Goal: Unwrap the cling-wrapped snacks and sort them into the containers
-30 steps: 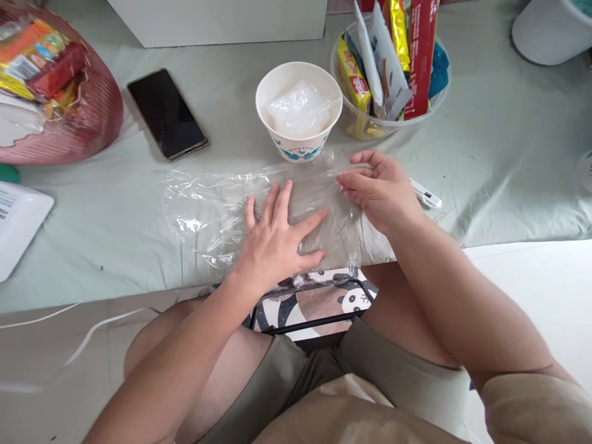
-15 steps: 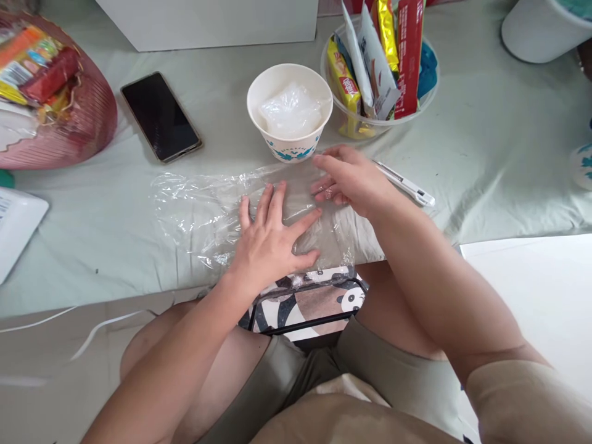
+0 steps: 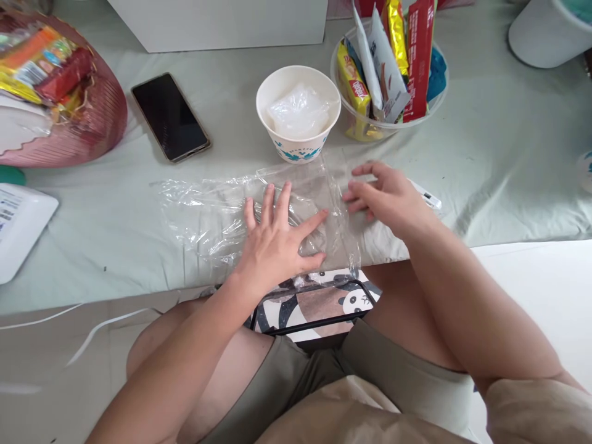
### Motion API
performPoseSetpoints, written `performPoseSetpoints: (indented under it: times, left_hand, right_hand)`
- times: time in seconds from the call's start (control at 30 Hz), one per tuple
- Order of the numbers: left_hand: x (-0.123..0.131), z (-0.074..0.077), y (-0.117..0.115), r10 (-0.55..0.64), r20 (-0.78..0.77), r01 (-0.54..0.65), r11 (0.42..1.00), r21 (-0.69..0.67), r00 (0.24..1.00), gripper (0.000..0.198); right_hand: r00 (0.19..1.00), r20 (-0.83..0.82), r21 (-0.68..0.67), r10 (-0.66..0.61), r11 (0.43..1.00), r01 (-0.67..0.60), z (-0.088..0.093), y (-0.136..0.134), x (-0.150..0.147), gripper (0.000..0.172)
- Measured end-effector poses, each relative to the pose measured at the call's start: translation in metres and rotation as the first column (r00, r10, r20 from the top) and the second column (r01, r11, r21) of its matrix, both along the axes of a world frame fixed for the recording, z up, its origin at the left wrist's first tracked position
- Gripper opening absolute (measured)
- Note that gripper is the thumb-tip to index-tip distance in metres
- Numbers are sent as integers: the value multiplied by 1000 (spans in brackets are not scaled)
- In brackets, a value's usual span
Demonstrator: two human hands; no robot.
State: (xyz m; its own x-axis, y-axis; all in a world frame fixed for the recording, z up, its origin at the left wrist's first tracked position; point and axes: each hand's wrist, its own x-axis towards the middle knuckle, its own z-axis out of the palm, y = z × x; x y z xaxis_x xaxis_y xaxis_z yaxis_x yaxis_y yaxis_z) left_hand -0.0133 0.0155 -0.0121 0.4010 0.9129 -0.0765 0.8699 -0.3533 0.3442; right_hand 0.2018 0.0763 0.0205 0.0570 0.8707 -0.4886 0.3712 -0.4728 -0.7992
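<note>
A clear plastic bag (image 3: 208, 213) lies spread on the cloth-covered table, its near edge hanging over the front. My left hand (image 3: 280, 240) presses flat on it with fingers spread. Just beyond the bag's right edge, my right hand (image 3: 382, 194) hovers with fingers apart and nothing seen in them. A white cutter (image 3: 428, 196) lies partly hidden behind that hand. Behind the bag stands a paper bowl (image 3: 300, 148) with blue print, holding a crumpled clear plastic piece (image 3: 300, 111).
A black phone (image 3: 171, 117) lies left of the bowl. A clear tub (image 3: 391, 126) of snack packets is behind right; a pink basket (image 3: 108, 117) of snacks is far left. A white box (image 3: 222, 24) and a white bin (image 3: 539, 37) stand at the back.
My right hand has moved right, away from the bowl and the middle of the bag, and now covers more of the cutter. My left hand stays on the bag.
</note>
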Motion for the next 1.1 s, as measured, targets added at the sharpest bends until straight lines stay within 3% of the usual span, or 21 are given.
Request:
performPoseSetpoints:
  times: [0.13,0.2,0.3,0.37,0.53,0.63,0.73,0.8,0.9,1.0,1.1]
  left_hand:
    - [2,2,1,0,-13,-1,1000,-16,1000,73]
    - [3,3,2,2,-22,-3,1000,-15,1000,74]
    - [3,3,2,7,-26,-7,1000,-9,1000,75]
    - [3,2,2,4,-25,-4,1000,-4,1000,76]
    - [1,-3,2,-11,-18,12,1000,18,1000,78]
    - [-5,-2,6,21,13,-21,1000,20,1000,85]
    - [-20,6,13,104,68,-108,992,63,992,83]
    - [-35,14,17,210,98,-222,966,135,973,64]
    - [-58,24,19,442,114,-456,855,248,890,48]
    - [-75,32,18,642,8,-635,756,159,766,62]
    - [-81,41,15,677,-164,-686,727,-6,718,65]
  right_hand:
    - [980,-64,-120,188,974,-194,5,-17,-1,56]
    - [968,-95,-128,232,961,-243,5,-18,-2,44]
    - [939,-89,-98,333,935,-341,5,-18,1,7]
    - [918,-101,-42,384,920,-390,4,-20,4,9]
    - [918,-207,-62,337,932,-357,0,-25,8,20]
    - [945,-147,-101,294,945,-310,1,-21,14,20]
    - [957,-35,-137,289,947,-291,3,-15,24,24]
    - [959,34,-159,281,949,-272,5,-13,32,28]
    - [942,179,-139,284,955,-261,6,-13,38,25]
    - [910,357,22,211,972,-234,6,-14,36,13]
    - [915,395,153,81,976,-152,6,-13,26,33]
